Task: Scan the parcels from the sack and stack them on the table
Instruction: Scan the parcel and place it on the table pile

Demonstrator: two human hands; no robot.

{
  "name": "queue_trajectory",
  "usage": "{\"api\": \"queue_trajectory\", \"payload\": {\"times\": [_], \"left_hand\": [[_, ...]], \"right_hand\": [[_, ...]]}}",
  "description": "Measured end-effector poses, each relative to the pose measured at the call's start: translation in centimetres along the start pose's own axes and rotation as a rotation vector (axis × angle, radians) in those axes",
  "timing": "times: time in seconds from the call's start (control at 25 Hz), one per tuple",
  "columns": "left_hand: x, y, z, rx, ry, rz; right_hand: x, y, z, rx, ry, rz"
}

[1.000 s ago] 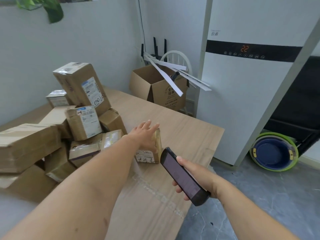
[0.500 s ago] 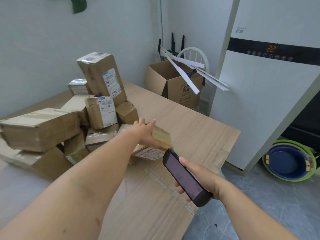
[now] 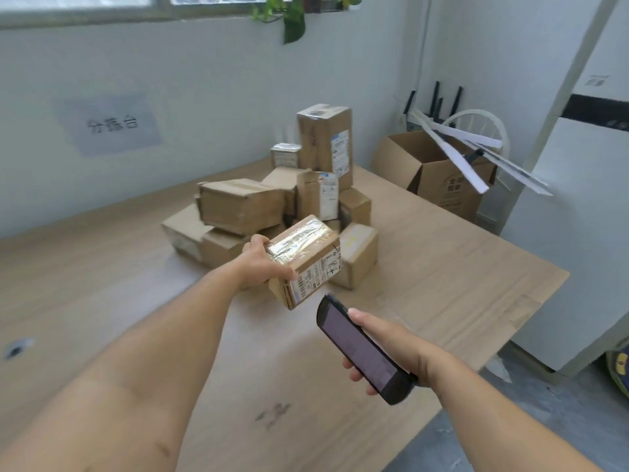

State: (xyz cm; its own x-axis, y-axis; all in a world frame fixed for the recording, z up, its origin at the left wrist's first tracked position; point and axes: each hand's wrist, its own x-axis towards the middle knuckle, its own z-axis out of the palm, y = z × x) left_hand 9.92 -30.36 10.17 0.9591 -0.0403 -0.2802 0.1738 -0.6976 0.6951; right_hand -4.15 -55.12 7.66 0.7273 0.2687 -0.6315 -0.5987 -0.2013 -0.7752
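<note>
Parcel (image 3: 306,257): now raised off the bench (image 3: 442,284), formerly resting on it; left hand (image 3: 260,265) grips its near end, just before the pile (image 3: 245,206). Right hand (image 3: 391,344) clasps scanner (image 3: 355,349), short of the pile. Advised: square barcode label (image 3: 308,280) to scanner.

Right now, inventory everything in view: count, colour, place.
held parcel: 1, brown with taped top, tilted in front of the pile.
parcel pile: roughly ten, brown, mid-table.
handheld scanner: 1, black, below the held parcel.
table: 1, light wood.
open carton: 1, brown, at the table's far right end.
white strips: several, sticking out of the open carton.
chair: 1, white, behind the open carton.
wall sign: 1, grey, left wall.
plant: 1, green, top by window.
standing appliance: 1, white, right edge.
left hand: grip on held parcel.
right hand: grip on handheld scanner.
</note>
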Motion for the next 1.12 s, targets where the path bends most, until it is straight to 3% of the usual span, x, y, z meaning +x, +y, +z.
{"api": "queue_trajectory", "payload": {"times": [0.52, 0.76, 1.12], "left_hand": [[-19.1, -21.1, -13.8, -0.126, 0.279, -0.314], [-26.4, -24.9, -15.8, -0.116, 0.438, -0.452], [-31.5, -25.8, -15.8, -0.097, 0.520, -0.559]], "right_hand": [[0.1, 1.4, 23.1, -0.380, -0.369, 0.021], [0.1, 0.7, 27.5, -0.529, -0.510, 0.019], [-1.3, 0.4, 29.2, -0.693, -0.692, 0.035]]}}
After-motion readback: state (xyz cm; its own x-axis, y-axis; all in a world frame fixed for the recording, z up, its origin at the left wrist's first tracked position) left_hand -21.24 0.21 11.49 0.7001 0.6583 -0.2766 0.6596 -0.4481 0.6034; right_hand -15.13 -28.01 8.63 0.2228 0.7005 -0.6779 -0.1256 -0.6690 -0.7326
